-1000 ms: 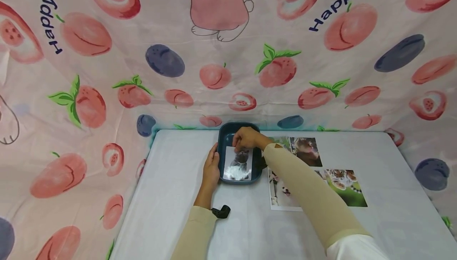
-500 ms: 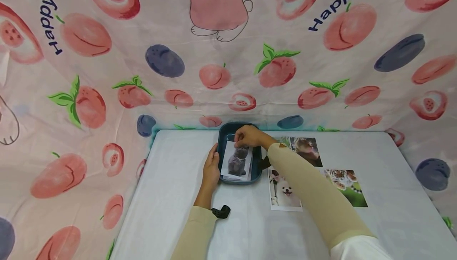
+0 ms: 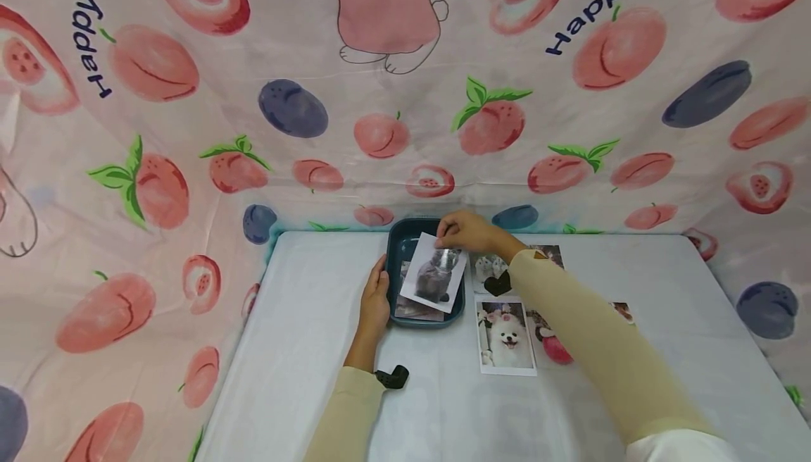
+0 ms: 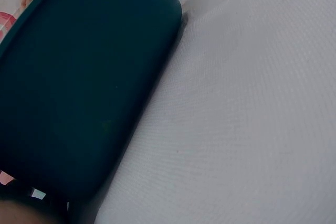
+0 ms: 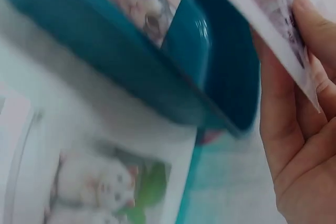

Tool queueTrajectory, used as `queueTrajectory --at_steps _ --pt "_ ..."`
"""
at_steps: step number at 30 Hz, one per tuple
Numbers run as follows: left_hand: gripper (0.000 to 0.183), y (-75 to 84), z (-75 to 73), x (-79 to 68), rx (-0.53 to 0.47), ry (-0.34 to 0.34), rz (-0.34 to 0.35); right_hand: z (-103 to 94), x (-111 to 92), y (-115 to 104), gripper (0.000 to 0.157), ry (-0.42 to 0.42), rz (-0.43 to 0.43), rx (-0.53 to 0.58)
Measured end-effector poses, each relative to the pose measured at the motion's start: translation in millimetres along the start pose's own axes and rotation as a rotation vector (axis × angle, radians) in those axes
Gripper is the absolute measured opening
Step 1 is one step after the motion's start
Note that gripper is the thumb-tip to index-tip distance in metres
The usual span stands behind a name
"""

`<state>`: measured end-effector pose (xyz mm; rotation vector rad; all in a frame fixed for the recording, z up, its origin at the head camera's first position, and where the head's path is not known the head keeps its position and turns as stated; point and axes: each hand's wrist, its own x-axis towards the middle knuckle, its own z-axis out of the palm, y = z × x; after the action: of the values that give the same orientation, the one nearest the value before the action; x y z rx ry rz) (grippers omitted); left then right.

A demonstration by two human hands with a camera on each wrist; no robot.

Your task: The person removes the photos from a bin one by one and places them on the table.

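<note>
In the head view my left hand rests against the left outer wall of a dark teal tray, its fingers lying along the side. My right hand pinches the top edge of a photo card with a grey kitten, tilted above the tray's right half. The right wrist view shows this card edge-on between thumb and fingers. Beneath it, another photo card lies in the tray; the right wrist view shows a cat's face on that card. The tray wall fills much of the left wrist view.
Right of the tray lie several photo cards: a white dog, a pair of pale animals, one with a pink round thing. My right sleeve partly covers others. A patterned curtain hangs behind the white table.
My right hand has lifted the kitten photo card and moved right with it, tilting it and uncovering the card below. My left hand and the tray have stayed in place.
</note>
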<state>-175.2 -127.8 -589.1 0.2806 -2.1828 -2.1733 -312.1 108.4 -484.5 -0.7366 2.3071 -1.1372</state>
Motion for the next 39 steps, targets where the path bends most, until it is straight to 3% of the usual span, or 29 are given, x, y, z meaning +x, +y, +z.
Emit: queueTrajectory --at_steps 4,8,17,25,31,39 --pt "0.046 -0.7 -0.4 -1.0 0.011 0.002 0.006 -17.7 -19 4 0.019 -0.025 0.017 0.050" --pt "0.046 -1.4 -1.0 -0.8 0.041 0.003 0.004 -37.4 -38 19 0.022 -0.014 0.024 0.030" --pt "0.045 -2.9 -1.2 -0.8 0.041 0.020 -0.009 -87.1 -88 68 0.019 0.047 0.096 -0.063" --pt "0.045 -3.4 -1.6 -2.4 0.045 0.013 -0.012 -127.2 -130 117 0.035 0.141 0.229 -0.026" --pt "0.046 -2.7 -0.5 -1.9 0.049 0.015 0.000 -142.3 -154 144 0.046 0.192 0.301 -0.038" --pt "0.048 -1.0 0.5 -0.7 0.052 0.002 0.010 -143.5 -171 175 0.056 0.213 0.378 -0.110"
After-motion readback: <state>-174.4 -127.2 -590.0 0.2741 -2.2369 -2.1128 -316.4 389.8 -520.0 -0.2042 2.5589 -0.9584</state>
